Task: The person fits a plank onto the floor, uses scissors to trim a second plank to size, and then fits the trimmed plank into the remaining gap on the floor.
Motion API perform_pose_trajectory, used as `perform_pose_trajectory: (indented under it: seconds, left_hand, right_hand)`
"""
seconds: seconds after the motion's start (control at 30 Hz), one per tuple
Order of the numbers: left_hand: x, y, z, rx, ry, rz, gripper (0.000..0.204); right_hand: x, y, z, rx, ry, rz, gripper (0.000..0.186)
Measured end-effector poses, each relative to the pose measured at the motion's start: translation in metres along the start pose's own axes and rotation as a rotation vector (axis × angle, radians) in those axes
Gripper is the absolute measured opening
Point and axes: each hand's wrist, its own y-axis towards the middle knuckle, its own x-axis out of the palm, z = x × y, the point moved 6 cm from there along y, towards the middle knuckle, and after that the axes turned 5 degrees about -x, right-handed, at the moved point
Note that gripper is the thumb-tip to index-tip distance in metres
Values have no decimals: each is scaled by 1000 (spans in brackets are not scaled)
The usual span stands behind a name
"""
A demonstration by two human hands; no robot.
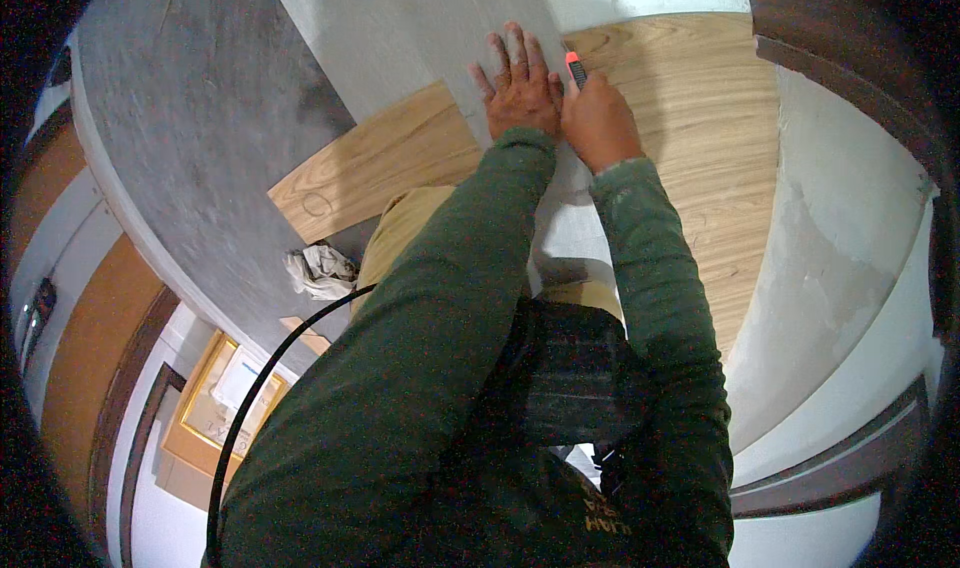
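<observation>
My left hand (522, 98) lies flat with its fingers spread, pressed on a pale grey plank (470, 23). Close beside it, my right hand (602, 123) is closed around a utility knife (575, 70) with an orange-red front and a dark grip. The knife's tip is by the right edge of the grey plank, where a wood-grain plank (705, 168) begins. A shorter wood-grain piece (375, 158), with a round pencil-like mark near its left end, lies to the left of my left forearm. My forearms hide part of the grey surface below the hands.
A crumpled whitish cloth (320, 271) lies left of my knee on the dark grey floor (200, 108). A black cable (285, 343) curves along my left arm. Dark brown trim (850, 78) borders rough grey floor (830, 248) at right. A gold-edged frame (215, 383) stands lower left.
</observation>
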Motion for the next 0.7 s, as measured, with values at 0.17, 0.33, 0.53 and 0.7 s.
perform_pose_trajectory:
  seconds: [0.17,0.33,0.53,0.7]
  left_hand:
    - [-4,1,-2,-26,26,-65,64]
    - [-2,-2,-10,-25,-33,-25,63]
    - [-1,-5,-16,-20,-80,-15,62]
    - [1,-4,-16,-16,-77,11,61]
  right_hand:
    - [4,-7,7,-75,-16,17,38]
    - [13,-4,6,-55,-112,-12,34]
    - [18,-4,2,-66,-144,-44,33]
    - [22,-13,10,-42,-123,7,32]
